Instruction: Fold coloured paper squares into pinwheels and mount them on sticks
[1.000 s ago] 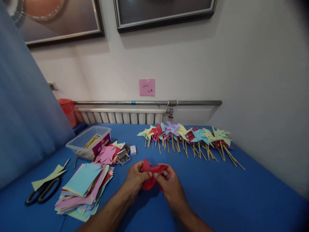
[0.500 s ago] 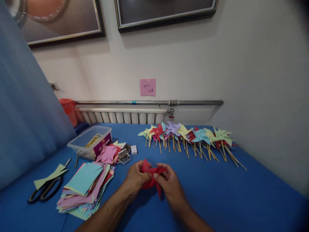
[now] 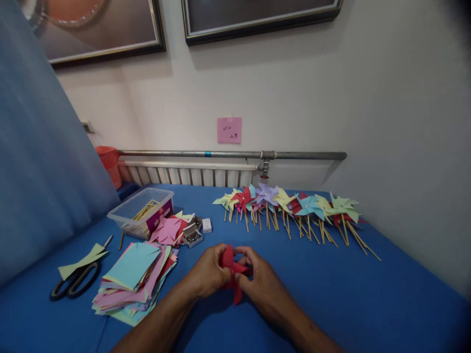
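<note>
A red paper pinwheel [image 3: 228, 256], without a stick that I can see, is held between both hands above the blue table. My left hand [image 3: 210, 270] pinches its left side, thumb on the front near the centre. My right hand [image 3: 254, 274] grips its right side, with thumb and fingers closed on the folded paper. The pinwheel's blades point up, right and down; its back is hidden by the fingers. Just beyond the left hand lie an open small box of metal pins [image 3: 192, 235] and a small white box [image 3: 207, 225].
On the left are a stack of coloured paper [image 3: 134, 267], black-handled scissors [image 3: 77, 282] under green paper, pink cut paper [image 3: 167, 230] and a clear plastic box [image 3: 123, 215] with sticks. Several finished pinwheels [image 3: 267, 193] line the back right. A radiator [image 3: 191, 175] stands behind the table [image 3: 331, 294].
The red paper has turned in my hands, and the curled blade on the right now lies flatter against the centre. Both hands still hold it. The view has shifted slightly.
</note>
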A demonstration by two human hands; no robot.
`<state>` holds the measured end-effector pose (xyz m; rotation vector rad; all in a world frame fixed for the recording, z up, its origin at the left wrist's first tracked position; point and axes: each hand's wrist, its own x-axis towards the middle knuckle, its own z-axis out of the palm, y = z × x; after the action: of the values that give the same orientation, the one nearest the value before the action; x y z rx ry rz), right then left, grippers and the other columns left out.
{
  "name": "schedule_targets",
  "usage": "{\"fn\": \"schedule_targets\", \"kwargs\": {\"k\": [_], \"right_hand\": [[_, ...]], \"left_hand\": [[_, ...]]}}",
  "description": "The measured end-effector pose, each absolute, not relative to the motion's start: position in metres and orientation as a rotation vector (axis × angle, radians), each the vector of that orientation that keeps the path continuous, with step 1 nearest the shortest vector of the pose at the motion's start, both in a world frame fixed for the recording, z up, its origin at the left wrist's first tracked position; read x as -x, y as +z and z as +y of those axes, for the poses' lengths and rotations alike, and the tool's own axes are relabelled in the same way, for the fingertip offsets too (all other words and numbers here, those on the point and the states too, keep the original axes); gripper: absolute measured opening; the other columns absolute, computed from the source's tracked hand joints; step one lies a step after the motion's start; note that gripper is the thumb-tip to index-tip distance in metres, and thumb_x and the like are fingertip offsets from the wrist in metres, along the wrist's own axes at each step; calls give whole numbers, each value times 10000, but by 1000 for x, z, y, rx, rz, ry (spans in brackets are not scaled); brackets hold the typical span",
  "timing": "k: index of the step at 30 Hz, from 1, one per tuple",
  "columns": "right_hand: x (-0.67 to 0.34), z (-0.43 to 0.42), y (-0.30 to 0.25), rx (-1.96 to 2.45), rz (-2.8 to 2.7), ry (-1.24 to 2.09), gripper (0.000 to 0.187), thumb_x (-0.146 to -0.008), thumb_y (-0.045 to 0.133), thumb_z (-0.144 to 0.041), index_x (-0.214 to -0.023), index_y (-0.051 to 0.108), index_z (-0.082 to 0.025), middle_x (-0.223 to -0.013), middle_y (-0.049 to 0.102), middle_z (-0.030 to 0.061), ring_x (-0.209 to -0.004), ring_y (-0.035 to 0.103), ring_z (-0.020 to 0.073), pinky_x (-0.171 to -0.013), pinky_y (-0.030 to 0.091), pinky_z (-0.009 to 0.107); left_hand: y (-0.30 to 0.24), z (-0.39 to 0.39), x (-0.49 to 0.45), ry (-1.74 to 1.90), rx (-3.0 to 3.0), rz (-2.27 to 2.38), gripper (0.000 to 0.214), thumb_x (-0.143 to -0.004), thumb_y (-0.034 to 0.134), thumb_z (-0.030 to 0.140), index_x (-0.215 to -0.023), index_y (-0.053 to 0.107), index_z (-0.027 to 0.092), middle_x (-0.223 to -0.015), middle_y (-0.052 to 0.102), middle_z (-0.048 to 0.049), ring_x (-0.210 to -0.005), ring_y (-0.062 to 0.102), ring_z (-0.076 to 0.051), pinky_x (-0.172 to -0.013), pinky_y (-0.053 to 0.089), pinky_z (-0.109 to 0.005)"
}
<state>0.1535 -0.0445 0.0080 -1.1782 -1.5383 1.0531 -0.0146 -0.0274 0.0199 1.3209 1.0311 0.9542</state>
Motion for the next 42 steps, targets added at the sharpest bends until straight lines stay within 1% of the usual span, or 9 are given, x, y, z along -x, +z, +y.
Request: {"fn": "schedule_targets", "kwargs": {"k": [5,9,13,18,21,26,31,38,42], "right_hand": [[-151,-42,3,1162,-1498,1133,452,-738,655,-129,-1169,736,-240,-726,716,-41,-651,652,173,-600,468,267],[-149,-37,-7,1111,-1390,1230,434,-722,708,-187,-1155,703,-214,-686,675,-63,-627,627,158,-582,458,256],[-151,-27,-18,1092,-1226,1251,457,-692,755,-275,-1134,666,-204,-702,681,-61,-613,629,158,-582,465,266],[-152,-22,-20,1063,-1051,1193,411,-649,781,-298,-1036,665,-222,-712,699,-36,-618,647,177,-605,501,294],[-150,-26,-16,1050,-1019,1178,348,-654,774,-281,-984,670,-242,-739,732,-8,-662,688,208,-621,532,311],[-148,-33,-12,1061,-1058,1160,323,-693,769,-286,-999,675,-247,-779,754,2,-695,702,215,-614,538,301],[-146,-34,-14,1092,-1047,1147,325,-690,761,-297,-992,648,-252,-756,745,-8,-677,696,215,-608,536,304],[-143,-33,-17,1093,-1003,1140,308,-669,752,-282,-944,614,-272,-750,765,-12,-688,730,231,-617,551,313],[-143,-32,-18,1100,-990,1121,302,-659,741,-264,-938,627,-277,-762,764,-7,-718,739,240,-631,559,321]], "left_hand": [[17,-26,17,951,-1334,1048,203,-590,656,95,-740,594,217,-642,537,71,-566,423,-104,-513,325,-218],[20,-24,17,982,-1300,1006,212,-587,718,123,-772,646,198,-661,595,54,-578,479,-110,-553,366,-225],[26,-20,21,1045,-1133,1010,348,-580,860,267,-872,705,161,-718,693,-7,-616,574,-141,-628,425,-256],[26,-16,23,1203,-972,1017,441,-632,888,511,-803,716,142,-659,636,-3,-594,518,-123,-624,385,-260],[22,-17,19,1191,-934,959,469,-644,878,564,-751,686,149,-648,604,1,-588,493,-120,-615,377,-267],[16,-19,13,1148,-815,1007,459,-614,890,539,-748,651,172,-647,613,3,-595,538,-134,-613,397,-265],[15,-16,13,1269,-926,1131,318,-529,890,362,-653,671,168,-573,618,11,-536,501,-114,-578,376,-244],[22,-24,13,1408,-1327,1226,142,-691,785,321,-642,733,198,-637,673,-15,-647,577,-178,-671,437,-285],[27,-30,16,1473,-1684,1268,154,-797,705,241,-644,712,221,-732,701,-33,-746,629,-212,-751,454,-314]]}}
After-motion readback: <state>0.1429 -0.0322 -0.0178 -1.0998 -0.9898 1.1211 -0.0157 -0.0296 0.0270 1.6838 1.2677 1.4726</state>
